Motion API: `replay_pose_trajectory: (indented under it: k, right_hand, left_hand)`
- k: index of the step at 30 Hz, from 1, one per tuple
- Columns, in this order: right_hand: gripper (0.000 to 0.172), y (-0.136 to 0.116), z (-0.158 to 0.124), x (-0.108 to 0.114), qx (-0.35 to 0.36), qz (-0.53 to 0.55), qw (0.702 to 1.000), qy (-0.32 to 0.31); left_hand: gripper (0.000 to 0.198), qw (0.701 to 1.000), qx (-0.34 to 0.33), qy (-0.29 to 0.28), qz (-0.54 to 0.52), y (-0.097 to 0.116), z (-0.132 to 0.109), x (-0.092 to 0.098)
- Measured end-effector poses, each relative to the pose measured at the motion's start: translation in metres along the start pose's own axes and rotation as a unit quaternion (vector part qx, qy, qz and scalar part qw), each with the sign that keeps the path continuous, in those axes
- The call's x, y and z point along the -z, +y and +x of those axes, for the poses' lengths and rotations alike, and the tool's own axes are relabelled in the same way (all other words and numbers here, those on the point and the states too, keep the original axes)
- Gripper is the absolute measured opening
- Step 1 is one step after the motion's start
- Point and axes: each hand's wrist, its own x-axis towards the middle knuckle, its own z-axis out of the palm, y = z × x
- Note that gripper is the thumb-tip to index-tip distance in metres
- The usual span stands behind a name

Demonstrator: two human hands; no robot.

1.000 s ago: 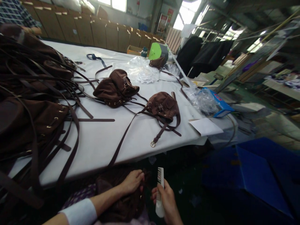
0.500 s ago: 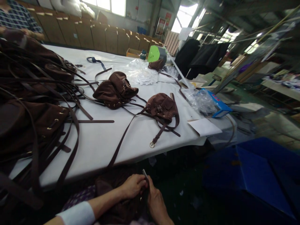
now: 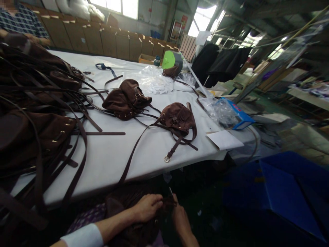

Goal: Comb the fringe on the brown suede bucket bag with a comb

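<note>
At the bottom of the head view, a dark brown bag (image 3: 138, 233) with metal eyelets rests on the lap. My left hand (image 3: 149, 207) is closed on this bag near its edge. Just to the right, my right hand (image 3: 181, 219) is closed around a slim tool with a pale metal tip (image 3: 170, 190); its kind cannot be made out. Dark material stretches between the two hands, too dim to tell apart. A similar brown bag (image 3: 177, 118) lies on the white table beyond, its buckled strap (image 3: 173, 151) pointing toward me.
A heap of brown bags (image 3: 38, 130) with trailing straps covers the table's left side. Another bag (image 3: 127, 99), clear plastic (image 3: 156, 80), a blue box (image 3: 239, 115) and white card (image 3: 224, 139) lie on it. Blue bin (image 3: 282, 192) stands right. A person (image 3: 23, 24) is at far left.
My right hand has moved right and slightly down with the slim tool, away from my left hand. The left hand stays on the bag, its fingers now flatter.
</note>
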Motion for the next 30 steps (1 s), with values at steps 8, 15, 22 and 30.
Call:
replay_pose_trajectory:
  k: [8, 15, 22, 30]
  right_hand:
    - [0.061, -0.027, -0.033, 0.023, 0.198, 0.137, 0.959, 0.153]
    - [0.078, -0.055, -0.03, -0.01, 0.221, 0.062, 0.964, 0.13]
    - [0.069, -0.051, -0.013, -0.009, 0.075, -0.096, 0.99, 0.067]
    - [0.07, -0.051, 0.01, 0.008, 0.049, -0.084, 0.995, 0.035]
  left_hand:
    - [0.04, 0.977, 0.038, -0.005, -0.209, -0.009, 0.013, -0.005]
    - [0.03, 0.95, 0.083, -0.027, -0.301, -0.007, 0.011, 0.004]
    - [0.037, 0.956, 0.101, -0.039, -0.274, -0.012, 0.012, 0.002]
    - [0.021, 0.993, 0.037, -0.019, -0.114, -0.009, 0.009, -0.001]
